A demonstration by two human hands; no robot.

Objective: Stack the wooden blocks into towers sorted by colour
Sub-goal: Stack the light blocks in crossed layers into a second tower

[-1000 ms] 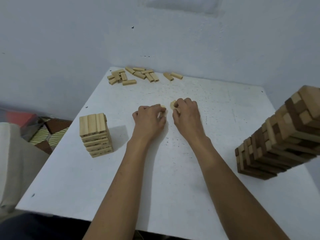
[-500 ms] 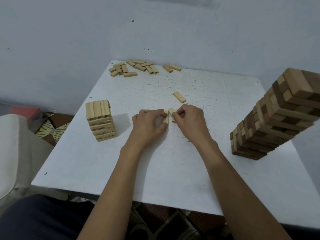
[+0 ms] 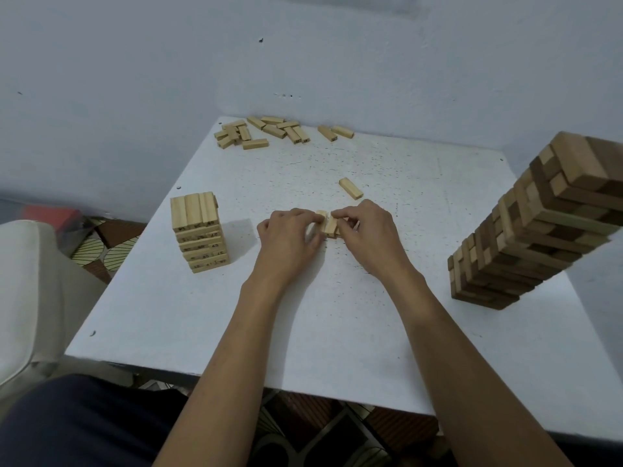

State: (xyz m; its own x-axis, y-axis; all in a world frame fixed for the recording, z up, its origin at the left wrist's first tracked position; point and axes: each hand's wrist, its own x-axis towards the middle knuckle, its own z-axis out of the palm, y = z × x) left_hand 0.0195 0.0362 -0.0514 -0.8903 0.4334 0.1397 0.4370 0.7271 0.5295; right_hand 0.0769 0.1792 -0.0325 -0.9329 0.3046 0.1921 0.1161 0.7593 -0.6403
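Observation:
On the white table (image 3: 303, 332), my left hand (image 3: 286, 235) and my right hand (image 3: 369, 230) meet at the centre, fingers curled, pinching pale wooden blocks (image 3: 328, 225) that lie side by side between them. One loose pale block (image 3: 350, 188) lies just beyond the hands. A short tower of pale blocks (image 3: 199, 232) stands at the left. A tall tower of mixed pale and dark blocks (image 3: 536, 230) stands at the right. A heap of several loose pale blocks (image 3: 259, 131) lies at the table's far edge.
A pale wall rises right behind the table's far edge. A white chair (image 3: 30, 298) stands at the left, beside the table. The near table edge crosses above my lap, with a patterned floor (image 3: 101, 244) showing below.
Both hands drew back toward me from the table's middle, leaving one pale block behind. The blocks between my fingers now lie closer together, side by side.

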